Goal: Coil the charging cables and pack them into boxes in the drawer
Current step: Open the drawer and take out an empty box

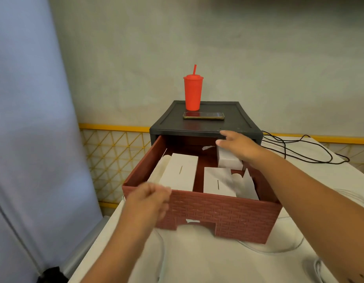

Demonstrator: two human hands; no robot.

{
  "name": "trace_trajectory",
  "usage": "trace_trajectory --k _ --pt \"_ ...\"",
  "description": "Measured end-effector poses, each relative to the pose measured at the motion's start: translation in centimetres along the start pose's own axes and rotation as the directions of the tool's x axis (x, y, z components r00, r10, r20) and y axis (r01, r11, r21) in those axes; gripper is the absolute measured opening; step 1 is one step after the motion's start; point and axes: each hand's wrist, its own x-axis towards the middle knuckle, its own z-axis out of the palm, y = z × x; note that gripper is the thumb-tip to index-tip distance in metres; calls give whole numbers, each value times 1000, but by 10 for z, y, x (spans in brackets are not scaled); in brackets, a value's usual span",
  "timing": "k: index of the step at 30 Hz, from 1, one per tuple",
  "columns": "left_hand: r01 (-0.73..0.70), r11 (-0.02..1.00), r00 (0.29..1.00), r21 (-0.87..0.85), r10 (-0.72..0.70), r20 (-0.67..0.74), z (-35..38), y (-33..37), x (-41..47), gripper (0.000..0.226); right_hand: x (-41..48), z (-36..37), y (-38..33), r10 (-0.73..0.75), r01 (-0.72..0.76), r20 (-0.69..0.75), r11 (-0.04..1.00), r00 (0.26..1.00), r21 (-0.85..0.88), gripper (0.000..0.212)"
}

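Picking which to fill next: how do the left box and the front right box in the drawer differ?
The left box is closed, its top flat; the front right box has flaps standing open. The left box looks longer than the front right box. Both are white, slotted on top.

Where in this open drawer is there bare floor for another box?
Bare drawer floor lies at the back, between the left box and the box under the right hand. The front right, around the open box, is crowded.
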Motion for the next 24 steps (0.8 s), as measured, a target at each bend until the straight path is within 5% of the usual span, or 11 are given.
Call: trace_trajectory --k 2,4,7,10,17,24 --pt "-212 939 967 271 242 -82 -4 21 12 10 -4 9 -13 15 -18 66 999 998 45 53" --pt "-326 741 901 587 432 -44 -6 35 31 9 -6 19 -20 31 -39 106 996 994 77 53" --pt "-270 414 916 869 388 100 -1 45 60 16 -14 29 -23 34 -48 144 994 989 93 52" --pt "-184 196 959 963 252 132 11 39 76 15 -24 35 -22 15 -31 195 996 981 79 52" --pt "-109 116 982 987 167 88 19 31 95 29 -42 33 -16 -2 -7 296 1000 955 29 48" --pt "-218 172 920 961 366 143 14 58 87 9 -48 10 -17 -60 47 100 991 993 128 46"
